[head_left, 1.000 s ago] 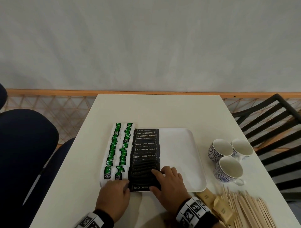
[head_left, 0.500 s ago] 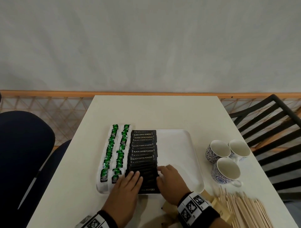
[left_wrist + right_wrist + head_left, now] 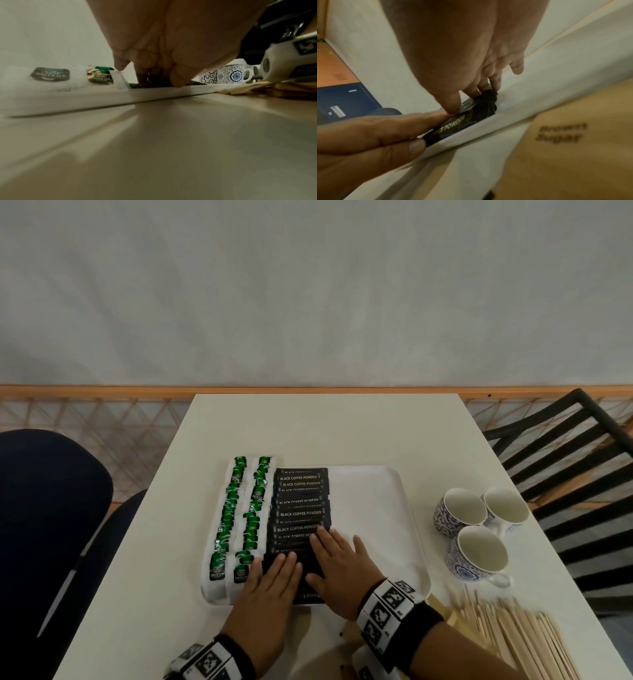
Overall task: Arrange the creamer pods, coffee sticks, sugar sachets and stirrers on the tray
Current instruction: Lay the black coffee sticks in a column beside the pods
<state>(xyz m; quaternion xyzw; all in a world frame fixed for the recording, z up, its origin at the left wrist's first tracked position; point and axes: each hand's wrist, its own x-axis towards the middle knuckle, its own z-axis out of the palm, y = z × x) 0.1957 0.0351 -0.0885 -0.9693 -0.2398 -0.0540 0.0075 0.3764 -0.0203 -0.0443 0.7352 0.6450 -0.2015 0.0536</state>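
Observation:
A white tray lies on the table. Two columns of green-and-white sachets fill its left side. Beside them runs a column of black coffee sticks marked BLACK COFFEE POWDER. My left hand lies flat with straight fingers on the near sticks. My right hand presses flat on the sticks' right ends, fingers straight. Brown sugar sachets and wooden stirrers lie on the table right of the tray.
Three blue-patterned cups stand right of the tray. A black slatted chair is at the table's right edge, a dark blue chair at its left. The tray's right half is bare white.
Both hands have slid forward along the column of coffee sticks and flattened out on it. The view has shifted slightly.

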